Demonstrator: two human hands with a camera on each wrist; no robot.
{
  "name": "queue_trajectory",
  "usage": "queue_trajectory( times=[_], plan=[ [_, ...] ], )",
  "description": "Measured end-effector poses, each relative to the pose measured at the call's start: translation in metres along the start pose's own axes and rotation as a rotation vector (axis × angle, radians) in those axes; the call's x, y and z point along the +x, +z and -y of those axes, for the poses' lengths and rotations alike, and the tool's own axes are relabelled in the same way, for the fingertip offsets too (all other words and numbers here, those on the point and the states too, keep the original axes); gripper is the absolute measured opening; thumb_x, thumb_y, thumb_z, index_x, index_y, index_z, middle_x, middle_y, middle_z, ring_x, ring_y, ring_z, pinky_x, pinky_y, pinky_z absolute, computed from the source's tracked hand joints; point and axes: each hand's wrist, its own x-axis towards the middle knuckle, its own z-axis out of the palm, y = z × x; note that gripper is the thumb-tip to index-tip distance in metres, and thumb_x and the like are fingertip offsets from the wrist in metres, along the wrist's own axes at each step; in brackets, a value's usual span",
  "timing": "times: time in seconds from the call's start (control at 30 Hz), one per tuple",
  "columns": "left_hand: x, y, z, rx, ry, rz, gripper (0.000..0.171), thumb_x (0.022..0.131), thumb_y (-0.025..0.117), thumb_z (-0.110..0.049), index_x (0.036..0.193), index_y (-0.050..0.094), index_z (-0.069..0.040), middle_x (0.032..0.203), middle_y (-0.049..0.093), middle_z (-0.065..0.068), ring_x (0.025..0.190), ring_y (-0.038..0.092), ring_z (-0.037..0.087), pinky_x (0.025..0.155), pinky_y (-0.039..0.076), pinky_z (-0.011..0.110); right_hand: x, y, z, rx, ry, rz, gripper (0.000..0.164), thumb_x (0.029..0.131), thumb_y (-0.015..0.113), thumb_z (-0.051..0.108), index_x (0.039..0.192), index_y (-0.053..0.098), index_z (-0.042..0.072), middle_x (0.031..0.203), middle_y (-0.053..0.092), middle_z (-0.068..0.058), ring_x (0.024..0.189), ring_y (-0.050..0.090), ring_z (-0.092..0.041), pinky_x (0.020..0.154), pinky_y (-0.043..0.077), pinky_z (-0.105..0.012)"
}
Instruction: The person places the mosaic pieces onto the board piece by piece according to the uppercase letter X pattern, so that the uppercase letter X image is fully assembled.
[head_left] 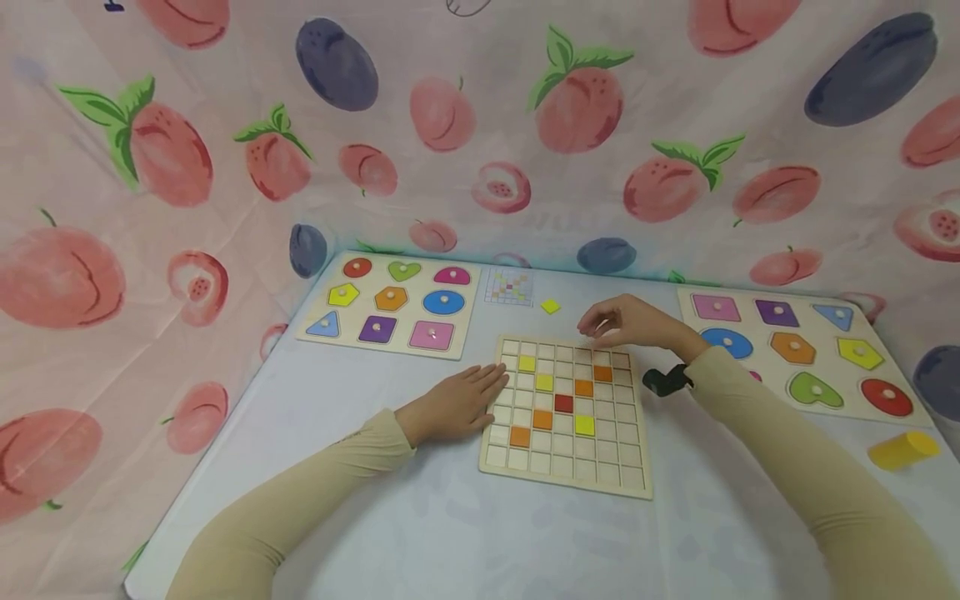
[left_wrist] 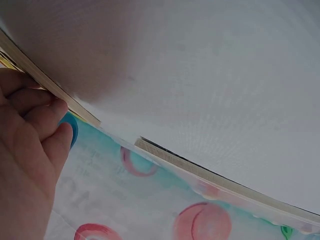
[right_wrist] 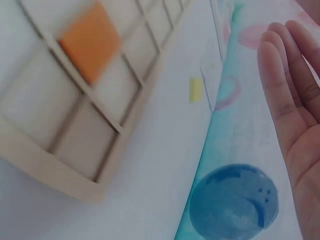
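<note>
A wooden grid board [head_left: 525,480] lies on the white table, with orange tiles, several yellow tiles and one red tile [head_left: 564,404] in its cells. Against its left edge rests my left hand [head_left: 459,404], fingers extended. My right hand [head_left: 626,321] hovers by the far right edge, its fingers loosely bent. The right wrist view shows that hand [right_wrist: 300,95] with nothing in its fingers, and an orange tile [right_wrist: 91,42] in the grid. Beyond the board lies a loose yellow tile [head_left: 551,307], beside a small card printed with a coloured grid [head_left: 509,287].
A shape puzzle board [head_left: 315,332] lies at the back left, and another [head_left: 813,312] at the right. A yellow cylinder [head_left: 903,451] is near the right edge. Something black [head_left: 666,381] is at my right wrist. Fruit-printed cloth [head_left: 480,100] hangs behind the table.
</note>
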Motion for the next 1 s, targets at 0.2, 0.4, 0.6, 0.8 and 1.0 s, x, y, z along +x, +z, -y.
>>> queue_trajectory(
  times=[0.2,0.4,0.6,0.8,1.0],
  plan=[
    [-0.001,-0.001,-0.001,0.010,0.006,-0.001,0.065,0.098,0.037,-0.041,0.150,0.018,-0.007,0.158,0.018,0.008,0.147,0.018,0.021,0.120,0.019,0.034,0.025,-0.013,-0.011,-0.032,0.035,-0.053,0.032,0.082,0.069,0.004,0.112,0.062,-0.006,0.113,0.063,-0.026,0.104,0.062,-0.038,0.090,0.054,-0.037],
    [-0.002,-0.002,-0.002,0.021,0.010,-0.006,0.065,0.098,0.037,-0.041,0.150,0.019,-0.006,0.158,0.019,0.008,0.146,0.018,0.021,0.120,0.019,0.034,0.051,-0.021,-0.020,0.004,0.080,-0.050,0.033,0.084,0.067,0.003,0.116,0.060,-0.007,0.120,0.060,-0.027,0.111,0.058,-0.040,0.094,0.052,-0.042],
    [-0.001,0.000,-0.001,0.041,0.006,-0.002,0.065,0.098,0.036,-0.042,0.151,0.018,-0.007,0.158,0.018,0.007,0.147,0.017,0.020,0.120,0.018,0.033,0.073,-0.021,-0.028,-0.043,0.090,-0.070,0.030,0.085,0.066,0.004,0.114,0.063,-0.005,0.119,0.062,-0.022,0.110,0.059,-0.035,0.096,0.050,-0.044],
    [0.000,0.002,-0.001,0.038,0.003,0.002,0.066,0.098,0.037,-0.042,0.151,0.017,-0.008,0.159,0.017,0.007,0.147,0.017,0.020,0.120,0.018,0.033,0.087,-0.018,-0.032,-0.036,0.104,-0.091,0.031,0.085,0.066,0.005,0.114,0.062,-0.006,0.120,0.062,-0.023,0.110,0.059,-0.035,0.097,0.048,-0.046],
    [0.000,0.001,0.000,0.032,-0.005,0.005,0.066,0.098,0.037,-0.042,0.151,0.017,-0.008,0.158,0.017,0.006,0.147,0.016,0.020,0.120,0.018,0.033,0.097,-0.016,-0.036,-0.015,0.113,-0.092,0.033,0.085,0.065,0.004,0.116,0.061,-0.007,0.121,0.061,-0.025,0.112,0.057,-0.037,0.098,0.048,-0.048]
  ],
)
